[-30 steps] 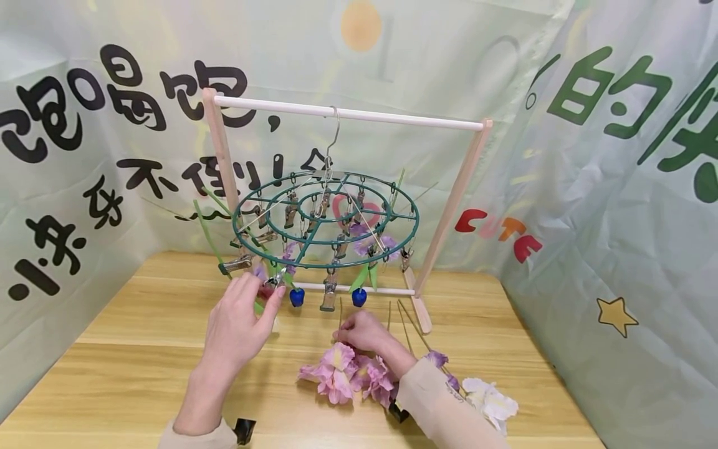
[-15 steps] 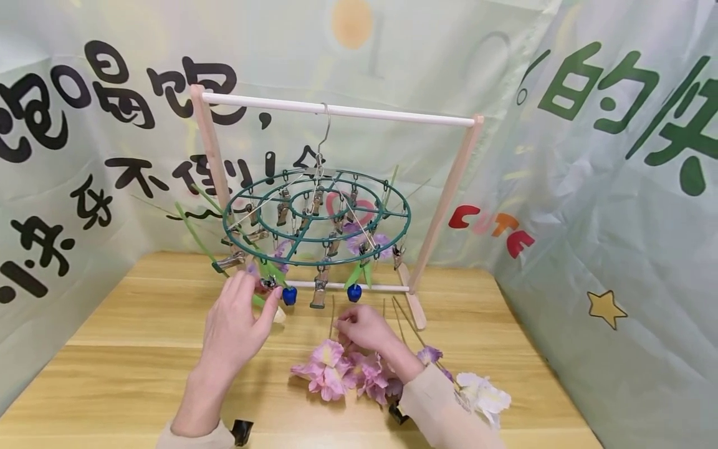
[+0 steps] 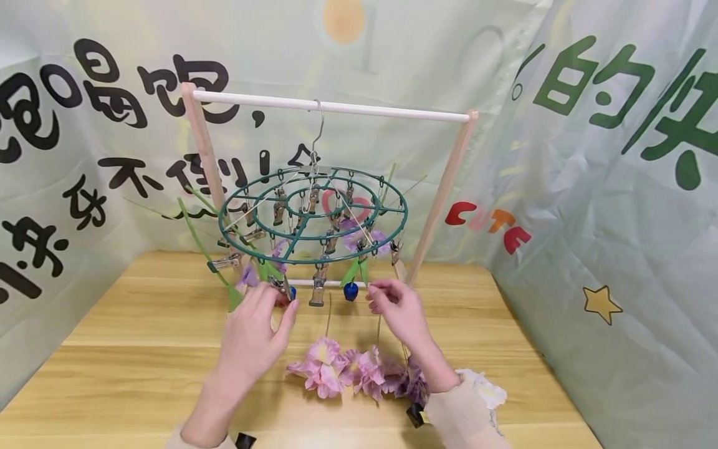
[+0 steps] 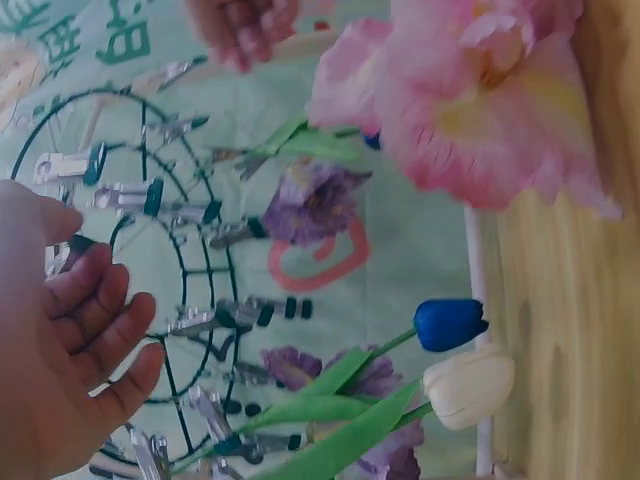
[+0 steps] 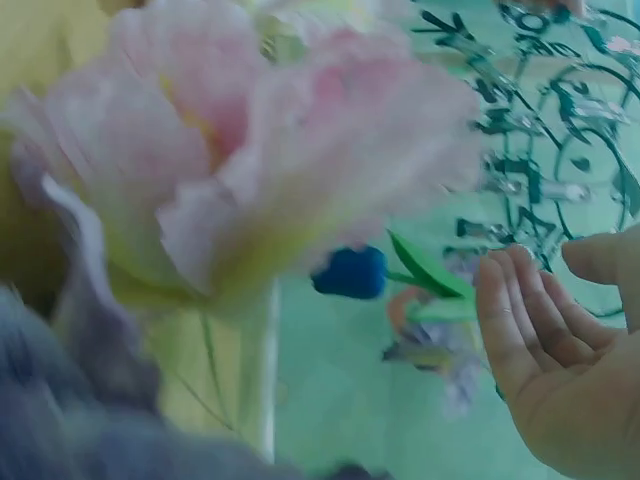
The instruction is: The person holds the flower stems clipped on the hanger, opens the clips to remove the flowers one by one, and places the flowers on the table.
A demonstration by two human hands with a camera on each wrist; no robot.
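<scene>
A round green rack point(image 3: 406, 212) with metal clips hangs from a stand. At its front left, my left hand point(image 3: 252, 337) pinches a metal clip point(image 3: 285, 285) between thumb and fingers; in the left wrist view the fingers of that hand point(image 4: 60, 350) curl at a clip. My right hand point(image 3: 401, 315), relaxed and holding nothing visible, is over the table, right of a hanging blue tulip point(image 3: 350, 291). Its fingers point(image 5: 530, 310) are loosely bent in the right wrist view. Pink flowers point(image 3: 325, 368) lie in front of the hands, stems toward the rack.
The wooden stand's right post point(image 3: 443, 193) rises behind my right hand. A white flower point(image 3: 485, 388) lies by the right sleeve, a purple one point(image 3: 416, 381) beside the pink ones. Black pieces point(image 3: 415, 415) lie near both forearms. Printed cloth point(image 3: 561, 187) surrounds the table.
My right hand has risen from beside the pink flowers and moved right. My left hand has shifted slightly right with the clip, now beside the left blue tulip. The purple flower lies closer to the pink ones.
</scene>
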